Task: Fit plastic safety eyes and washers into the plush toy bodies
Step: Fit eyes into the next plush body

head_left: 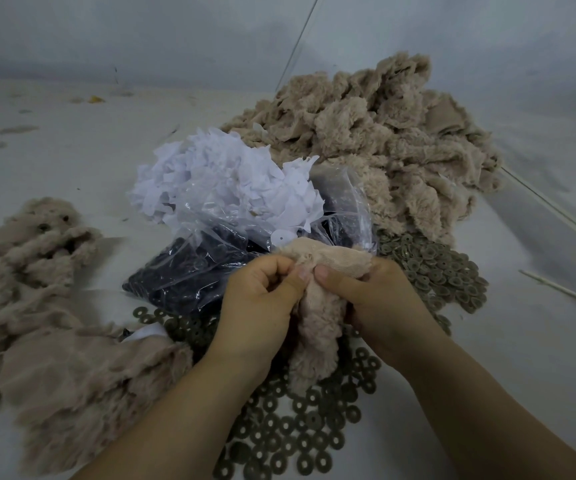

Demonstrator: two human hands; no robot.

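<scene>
Over scattered washers point(290, 434), two hands, left point(262, 299) and right point(376, 303), both pinching one plush body point(317, 327)

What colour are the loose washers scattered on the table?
Dull olive-grey, best seen in the head view: washers spread below the hands.

Both hands meet over the middle of the pale table point(72, 140), gripping one beige plush body point(317, 306): the left hand point(262, 299) and right hand point(376, 299) pinch its smooth inside-out top between thumbs and curled fingers. Grey-green washers point(300, 431) lie scattered beneath and to the right. Behind sit a clear bag of black eyes point(189, 271) and white paper scraps point(224, 178). Plush heaps lie toward the far right point(383, 133) and left edge point(54, 341)
</scene>
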